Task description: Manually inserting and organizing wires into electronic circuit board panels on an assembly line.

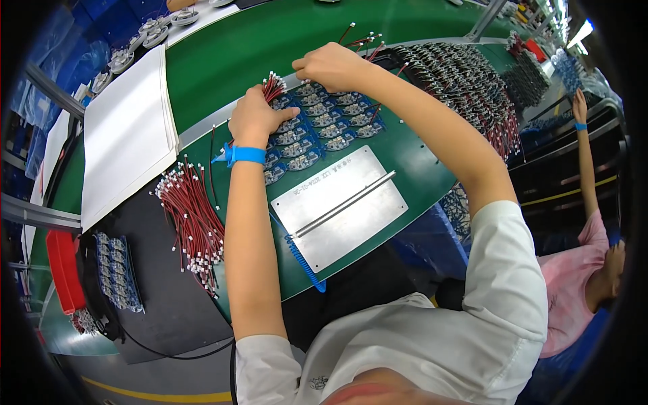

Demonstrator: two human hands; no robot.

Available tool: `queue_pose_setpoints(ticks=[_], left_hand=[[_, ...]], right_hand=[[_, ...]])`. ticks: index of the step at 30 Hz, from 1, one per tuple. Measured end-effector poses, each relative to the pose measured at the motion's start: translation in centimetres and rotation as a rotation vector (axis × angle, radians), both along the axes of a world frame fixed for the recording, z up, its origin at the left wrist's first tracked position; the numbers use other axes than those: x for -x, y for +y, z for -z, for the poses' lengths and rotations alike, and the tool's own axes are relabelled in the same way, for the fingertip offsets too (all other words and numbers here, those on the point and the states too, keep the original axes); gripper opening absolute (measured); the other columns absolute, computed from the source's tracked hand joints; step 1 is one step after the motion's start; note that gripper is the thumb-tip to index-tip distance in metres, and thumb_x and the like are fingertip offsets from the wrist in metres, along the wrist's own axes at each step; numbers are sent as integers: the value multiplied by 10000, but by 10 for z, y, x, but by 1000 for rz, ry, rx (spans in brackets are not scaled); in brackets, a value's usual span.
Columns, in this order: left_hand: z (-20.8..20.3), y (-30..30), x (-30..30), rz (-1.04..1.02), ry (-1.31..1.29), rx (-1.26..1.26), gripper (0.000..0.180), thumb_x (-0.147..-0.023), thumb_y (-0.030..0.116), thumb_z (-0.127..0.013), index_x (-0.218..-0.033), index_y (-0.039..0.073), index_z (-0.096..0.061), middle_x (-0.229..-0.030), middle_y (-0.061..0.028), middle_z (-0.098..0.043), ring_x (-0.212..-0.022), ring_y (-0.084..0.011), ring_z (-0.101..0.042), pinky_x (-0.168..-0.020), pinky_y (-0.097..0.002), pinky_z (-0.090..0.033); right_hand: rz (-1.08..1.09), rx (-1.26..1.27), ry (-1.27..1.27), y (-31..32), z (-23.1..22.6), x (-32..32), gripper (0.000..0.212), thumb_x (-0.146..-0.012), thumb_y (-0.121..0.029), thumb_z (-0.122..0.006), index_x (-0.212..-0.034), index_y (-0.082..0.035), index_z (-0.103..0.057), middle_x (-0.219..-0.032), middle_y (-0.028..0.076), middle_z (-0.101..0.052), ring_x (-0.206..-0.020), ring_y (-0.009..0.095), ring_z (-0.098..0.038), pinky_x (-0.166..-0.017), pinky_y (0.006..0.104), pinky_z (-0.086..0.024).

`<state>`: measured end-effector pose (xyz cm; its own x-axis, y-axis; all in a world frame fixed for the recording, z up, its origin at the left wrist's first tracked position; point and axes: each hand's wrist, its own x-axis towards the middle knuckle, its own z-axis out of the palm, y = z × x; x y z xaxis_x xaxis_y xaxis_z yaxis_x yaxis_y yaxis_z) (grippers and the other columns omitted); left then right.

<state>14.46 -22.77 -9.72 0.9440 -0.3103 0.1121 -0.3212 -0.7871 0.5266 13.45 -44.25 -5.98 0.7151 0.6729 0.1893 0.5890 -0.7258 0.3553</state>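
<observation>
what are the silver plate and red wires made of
Silver plate: metal, perhaps aluminium, with a satin finish, judging by its even grey sheen. Red wires: likely plastic-coated, seemingly smooth; thin, softly bending strands suggest it, but their insides don't show.

The single view looks from the wearer's head, through the left of two wide fisheye cameras worn side by side, down and forward onto the bench [420,169]. It is near: the wearer's white shirt [432,347] fills much of the bottom, and the left hand [256,116] and right hand [329,67] show in the upper part. The bench's near edge slants up toward the right. The lens takes in another person [574,287] at the far right, and darkness rounds off the corners.
</observation>
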Motion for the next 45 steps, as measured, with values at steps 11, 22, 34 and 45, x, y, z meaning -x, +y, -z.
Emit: queue_pose_setpoints(ticks=[11,22,34,45], left_hand=[[-4,-2,0,16,55,-47,699,-613,470,-881,-1149,84,-653,-1088,-160,-714,-1014,-351,-681,-845,-447,-542],[-7,-7,1,46,62,33,782,-594,535,-883,-1109,-9,-656,-1040,-184,-718,-960,-311,-701,-863,-390,-540],[0,-11,9,38,-29,-46,893,-535,582,-896,-1153,-5,-630,-1100,-199,-698,-1015,-329,-684,-882,-397,-534],[0,-12,5,63,-21,-74,882,-546,582,-890,-1190,56,-596,-1091,-164,-710,-994,-336,-692,-831,-426,-556]], right_hand=[[-59,28,-45,1,5,2,129,-722,-52,-687,-844,-90,-695,-907,10,-637,-854,236,-687,-669,388,-567],[74,-72,22,6,15,3,224,-615,-9,-745,-822,-73,-689,-932,41,-647,-855,272,-694,-676,413,-567],[161,-621,-127,1,-32,16,287,-989,-295,-545,-1147,-61,-496,-1012,140,-689,-923,356,-671,-760,425,-532],[275,-310,307,-11,7,24,170,-945,-172,-576,-1006,-13,-568,-882,164,-666,-866,391,-649,-728,461,-509]])
